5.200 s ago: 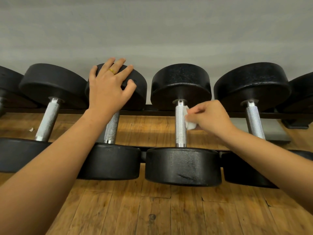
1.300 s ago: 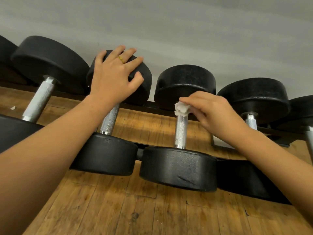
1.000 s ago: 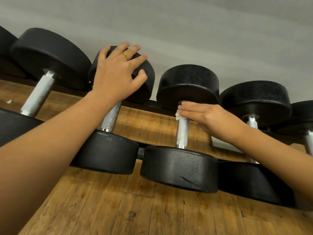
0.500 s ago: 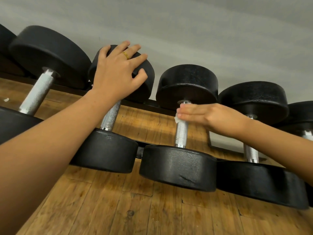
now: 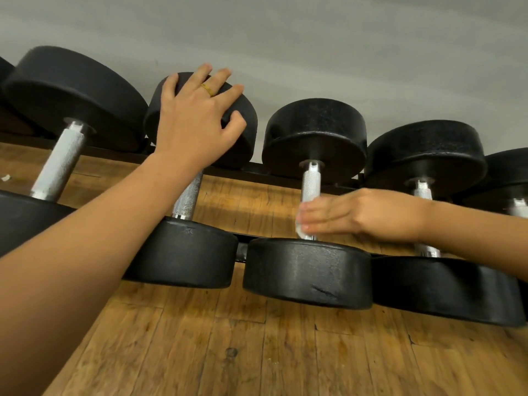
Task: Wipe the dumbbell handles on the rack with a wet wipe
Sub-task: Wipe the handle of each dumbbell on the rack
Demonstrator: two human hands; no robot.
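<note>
Several black dumbbells with knurled silver handles lie side by side on a low black rack (image 5: 285,170). My right hand (image 5: 351,214) wraps a white wet wipe (image 5: 300,230) around the lower end of the middle dumbbell's handle (image 5: 311,184), just above its near head (image 5: 308,271). Only a small corner of the wipe shows below my fingers. My left hand (image 5: 197,121) rests spread on the far head (image 5: 241,115) of the neighbouring dumbbell on the left, whose handle (image 5: 188,197) shows below my wrist.
A wooden plank floor (image 5: 257,352) lies under and in front of the rack. A grey wall (image 5: 314,47) rises behind it. More dumbbells sit at the far left (image 5: 61,155) and the right (image 5: 425,192). A small white scrap (image 5: 5,177) lies on the floor at the left edge.
My right hand has slid the wipe down the middle handle from its top end to its lower end. My left hand has stayed on the neighbouring dumbbell's head.
</note>
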